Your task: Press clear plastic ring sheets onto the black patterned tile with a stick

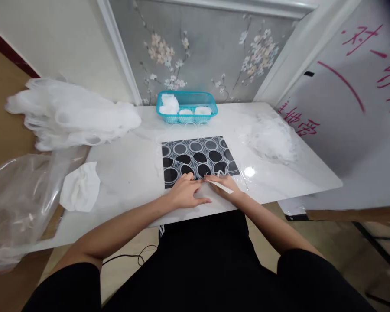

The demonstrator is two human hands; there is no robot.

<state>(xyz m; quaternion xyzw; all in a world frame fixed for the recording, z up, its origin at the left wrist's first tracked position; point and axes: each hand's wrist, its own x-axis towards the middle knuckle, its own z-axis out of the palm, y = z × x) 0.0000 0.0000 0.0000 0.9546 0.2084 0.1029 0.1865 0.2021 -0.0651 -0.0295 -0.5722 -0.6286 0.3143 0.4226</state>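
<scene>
My left hand (pixel 185 192) lies flat, fingers stretched, on the near edge of a black mat with grey circle patterns (pixel 198 158), pressing on a clear plastic bag that is hard to make out. My right hand (pixel 223 183) is beside it, fingers pressed together over a thin white strip (pixel 221 186) at the mat's near right corner. Both hands meet close to the white table's front edge (pixel 279 197).
A teal basket (pixel 186 106) with white items stands at the back. A heap of clear bags (pixel 273 138) lies to the right, white foam-like pieces (pixel 71 112) and a large plastic bag (pixel 16 199) to the left, a white cloth (pixel 81 186) near them. A whiteboard (pixel 351 112) leans at right.
</scene>
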